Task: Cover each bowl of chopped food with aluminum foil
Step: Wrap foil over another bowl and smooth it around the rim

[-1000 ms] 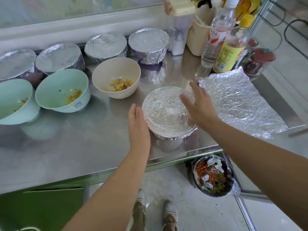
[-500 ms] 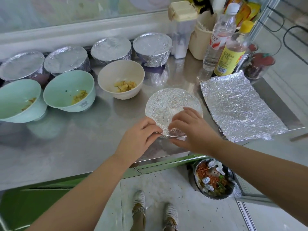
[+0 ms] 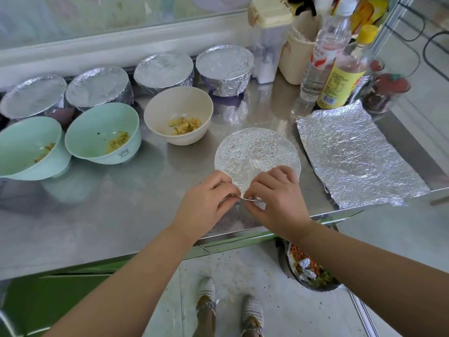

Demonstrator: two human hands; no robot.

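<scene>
Both hands meet at the near rim of the covered bowl (image 3: pixel 255 154), which sits close to the front edge of the counter (image 3: pixel 109 215). The left hand (image 3: pixel 206 198) and the right hand (image 3: pixel 274 198) each pinch the foil fold (image 3: pixel 251 199) there, fingers curled tight on it. Done well, I judge, the crease gets tucked under the rim and worked round evenly, keeping the top taut and untorn. A cream bowl (image 3: pixel 170 105), a green bowl (image 3: pixel 97 122) and a second green bowl (image 3: pixel 21 142) stand uncovered to the left; a spare sheet (image 3: pixel 352 154) lies just right.
</scene>
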